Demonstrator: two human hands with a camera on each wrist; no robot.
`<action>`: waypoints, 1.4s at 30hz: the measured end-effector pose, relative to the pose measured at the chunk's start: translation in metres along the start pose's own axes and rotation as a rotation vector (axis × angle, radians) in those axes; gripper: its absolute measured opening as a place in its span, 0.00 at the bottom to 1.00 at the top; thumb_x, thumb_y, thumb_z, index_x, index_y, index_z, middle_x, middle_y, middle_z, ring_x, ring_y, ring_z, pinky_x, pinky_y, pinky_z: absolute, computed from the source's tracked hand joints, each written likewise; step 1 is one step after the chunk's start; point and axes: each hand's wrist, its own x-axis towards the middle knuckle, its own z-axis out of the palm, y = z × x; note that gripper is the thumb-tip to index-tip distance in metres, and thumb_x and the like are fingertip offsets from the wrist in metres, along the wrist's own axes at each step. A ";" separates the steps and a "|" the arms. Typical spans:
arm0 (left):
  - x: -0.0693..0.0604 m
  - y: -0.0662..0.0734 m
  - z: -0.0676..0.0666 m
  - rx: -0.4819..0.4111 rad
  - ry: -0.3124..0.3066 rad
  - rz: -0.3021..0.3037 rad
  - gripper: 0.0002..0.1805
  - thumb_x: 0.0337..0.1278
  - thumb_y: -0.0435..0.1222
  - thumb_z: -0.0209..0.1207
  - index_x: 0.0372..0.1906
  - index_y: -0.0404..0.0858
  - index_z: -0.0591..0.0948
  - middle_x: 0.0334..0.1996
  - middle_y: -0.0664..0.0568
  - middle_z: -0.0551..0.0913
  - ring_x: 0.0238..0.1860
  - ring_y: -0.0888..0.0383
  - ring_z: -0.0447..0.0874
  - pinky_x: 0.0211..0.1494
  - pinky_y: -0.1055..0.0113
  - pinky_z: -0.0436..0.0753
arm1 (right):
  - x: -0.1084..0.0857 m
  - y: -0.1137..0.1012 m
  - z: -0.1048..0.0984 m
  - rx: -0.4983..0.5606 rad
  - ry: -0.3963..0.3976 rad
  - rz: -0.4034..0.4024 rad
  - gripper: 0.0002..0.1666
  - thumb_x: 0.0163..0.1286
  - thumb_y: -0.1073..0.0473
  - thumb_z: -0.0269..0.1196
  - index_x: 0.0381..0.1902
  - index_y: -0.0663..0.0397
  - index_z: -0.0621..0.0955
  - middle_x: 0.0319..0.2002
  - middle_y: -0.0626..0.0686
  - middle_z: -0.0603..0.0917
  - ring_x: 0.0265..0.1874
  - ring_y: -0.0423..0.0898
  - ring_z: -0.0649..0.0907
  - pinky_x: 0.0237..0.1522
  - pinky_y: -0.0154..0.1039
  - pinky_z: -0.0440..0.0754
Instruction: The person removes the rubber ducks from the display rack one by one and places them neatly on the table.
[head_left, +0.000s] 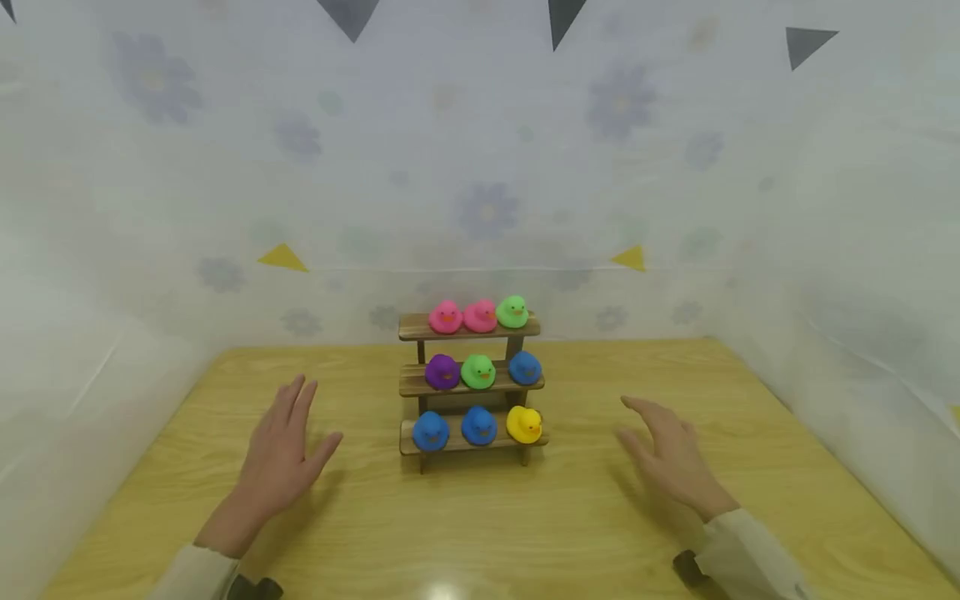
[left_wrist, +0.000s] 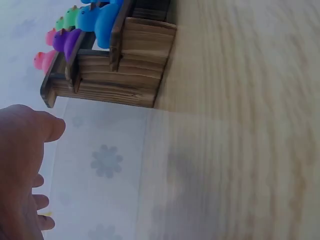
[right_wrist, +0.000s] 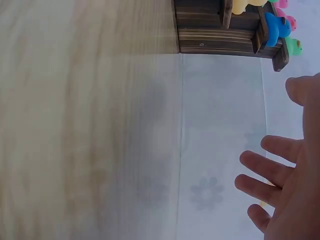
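Observation:
A three-tier wooden shelf (head_left: pixel 468 379) stands mid-table with several rubber ducks. On top sit two pink ducks (head_left: pixel 446 317) and a green duck (head_left: pixel 513 312). The middle tier bears a purple duck (head_left: pixel 442 372), a green duck (head_left: pixel 478 372) and a blue duck (head_left: pixel 525 367). Two blue ducks (head_left: pixel 431 431) and a yellow duck (head_left: pixel 524 424) line the bottom tier. Left of the shelf, my left hand (head_left: pixel 281 454) hovers with fingers straight and thumb spread, holding nothing. My right hand (head_left: pixel 675 458) is off to the shelf's right, fingers extended, also holding nothing.
The shelf rests on a light wooden table (head_left: pixel 360 517). Behind it hangs a flower-patterned white sheet (head_left: pixel 480 150), with similar sheeting along both sides. Yellow triangles (head_left: pixel 283 257) and dark triangles (head_left: pixel 349 15) appear against the sheeting.

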 end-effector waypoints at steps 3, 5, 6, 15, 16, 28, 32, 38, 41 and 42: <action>0.002 0.001 -0.003 -0.073 -0.022 -0.006 0.42 0.64 0.46 0.56 0.73 0.27 0.53 0.71 0.29 0.53 0.69 0.29 0.52 0.59 0.31 0.60 | 0.002 -0.004 0.003 0.042 -0.013 0.009 0.29 0.72 0.55 0.56 0.66 0.62 0.68 0.62 0.65 0.73 0.60 0.66 0.69 0.53 0.71 0.55; 0.003 0.002 -0.003 -0.117 -0.044 -0.013 0.42 0.65 0.45 0.56 0.73 0.28 0.52 0.72 0.30 0.52 0.69 0.29 0.52 0.59 0.30 0.60 | 0.003 -0.007 0.005 0.057 -0.009 0.009 0.29 0.72 0.55 0.56 0.66 0.63 0.69 0.61 0.64 0.74 0.59 0.65 0.70 0.53 0.71 0.57; 0.004 0.003 -0.003 -0.136 -0.052 -0.015 0.42 0.65 0.44 0.56 0.74 0.29 0.52 0.72 0.31 0.51 0.69 0.29 0.52 0.59 0.30 0.60 | 0.003 -0.009 0.006 0.058 -0.002 0.004 0.29 0.71 0.55 0.57 0.66 0.63 0.69 0.59 0.64 0.75 0.57 0.64 0.72 0.53 0.71 0.58; 0.007 0.007 0.001 -0.139 -0.030 0.007 0.40 0.64 0.41 0.58 0.73 0.28 0.54 0.72 0.32 0.53 0.69 0.31 0.54 0.56 0.29 0.62 | 0.010 -0.025 0.012 0.067 0.038 -0.045 0.30 0.67 0.55 0.62 0.64 0.60 0.71 0.52 0.60 0.79 0.51 0.58 0.77 0.48 0.60 0.73; 0.008 0.007 0.001 -0.142 -0.030 0.010 0.40 0.64 0.41 0.57 0.73 0.28 0.54 0.72 0.32 0.53 0.69 0.31 0.53 0.56 0.29 0.62 | 0.011 -0.027 0.012 0.079 0.032 -0.040 0.30 0.67 0.55 0.62 0.64 0.60 0.71 0.52 0.59 0.79 0.51 0.57 0.77 0.48 0.59 0.73; 0.024 0.014 0.002 -0.162 -0.058 -0.009 0.38 0.67 0.41 0.54 0.74 0.30 0.53 0.73 0.32 0.51 0.70 0.32 0.53 0.59 0.30 0.61 | 0.011 -0.055 0.014 0.184 -0.014 -0.007 0.28 0.68 0.57 0.62 0.64 0.55 0.71 0.49 0.53 0.80 0.47 0.53 0.77 0.44 0.48 0.75; 0.025 0.016 0.002 -0.196 -0.066 -0.032 0.36 0.70 0.41 0.51 0.74 0.32 0.52 0.73 0.34 0.51 0.71 0.32 0.50 0.62 0.31 0.57 | 0.012 -0.056 0.018 0.186 -0.011 -0.031 0.28 0.67 0.56 0.62 0.64 0.55 0.71 0.48 0.51 0.80 0.45 0.50 0.77 0.42 0.44 0.75; 0.027 0.015 0.005 -0.256 -0.045 -0.038 0.33 0.73 0.40 0.46 0.74 0.31 0.53 0.72 0.32 0.53 0.71 0.32 0.50 0.65 0.33 0.54 | 0.014 -0.057 0.021 0.207 -0.019 -0.048 0.28 0.67 0.56 0.62 0.64 0.55 0.71 0.47 0.52 0.80 0.44 0.49 0.77 0.41 0.44 0.76; 0.032 0.016 0.005 -0.297 -0.045 -0.039 0.32 0.73 0.40 0.46 0.74 0.30 0.53 0.71 0.31 0.55 0.70 0.31 0.51 0.65 0.34 0.55 | 0.016 -0.059 0.023 0.223 -0.008 -0.069 0.28 0.66 0.57 0.63 0.63 0.56 0.72 0.46 0.53 0.80 0.42 0.50 0.77 0.40 0.43 0.76; 0.034 0.016 0.004 -0.315 -0.052 -0.041 0.32 0.73 0.41 0.45 0.74 0.30 0.53 0.71 0.31 0.55 0.70 0.31 0.51 0.65 0.34 0.55 | 0.016 -0.060 0.023 0.230 -0.005 -0.077 0.28 0.66 0.58 0.63 0.63 0.57 0.72 0.45 0.53 0.80 0.42 0.50 0.78 0.39 0.42 0.76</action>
